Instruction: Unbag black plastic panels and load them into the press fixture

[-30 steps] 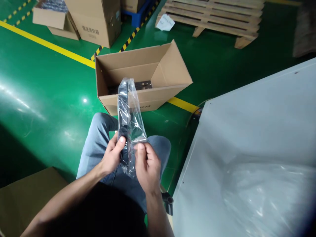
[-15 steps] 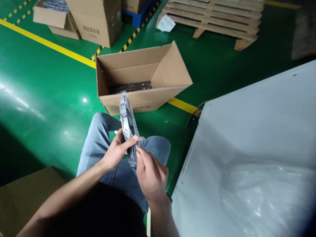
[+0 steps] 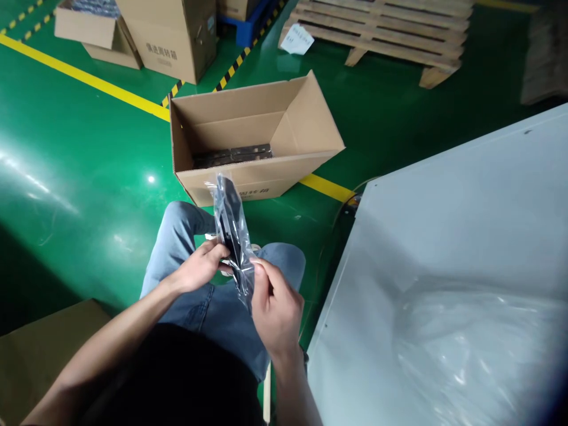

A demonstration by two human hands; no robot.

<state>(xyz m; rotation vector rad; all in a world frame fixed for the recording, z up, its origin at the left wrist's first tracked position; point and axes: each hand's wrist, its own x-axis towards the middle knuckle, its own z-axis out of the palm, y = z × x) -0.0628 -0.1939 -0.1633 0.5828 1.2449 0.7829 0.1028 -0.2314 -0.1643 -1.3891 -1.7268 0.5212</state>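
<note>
A dark, flat, elongated part (image 3: 230, 204) in a clear plastic bag (image 3: 245, 248) is held above my lap; its exact kind cannot be made out. My left hand (image 3: 202, 266) grips the bagged part from the left, thumb on the near face and fingers partly hidden behind it. On the right, my right hand (image 3: 277, 305) is closed, pinching the side of the bag between thumb and forefinger. Just beyond the bag stands an open cardboard box (image 3: 257, 174) with several dark, wrapped parts (image 3: 248, 153) lying inside.
A pale grey surface (image 3: 417, 219) on the right bears a heap of clear plastic bags (image 3: 479, 349). Another carton (image 3: 48, 355) is at lower left. Farther off are a wooden pallet (image 3: 377, 29), a tall carton (image 3: 155, 35) and an open carton (image 3: 86, 29) on the green floor.
The bagged part has turned, showing more of its dark face. My left hand has shifted slightly left and lower, and my right hand has drawn the bag's side outward to the right.
</note>
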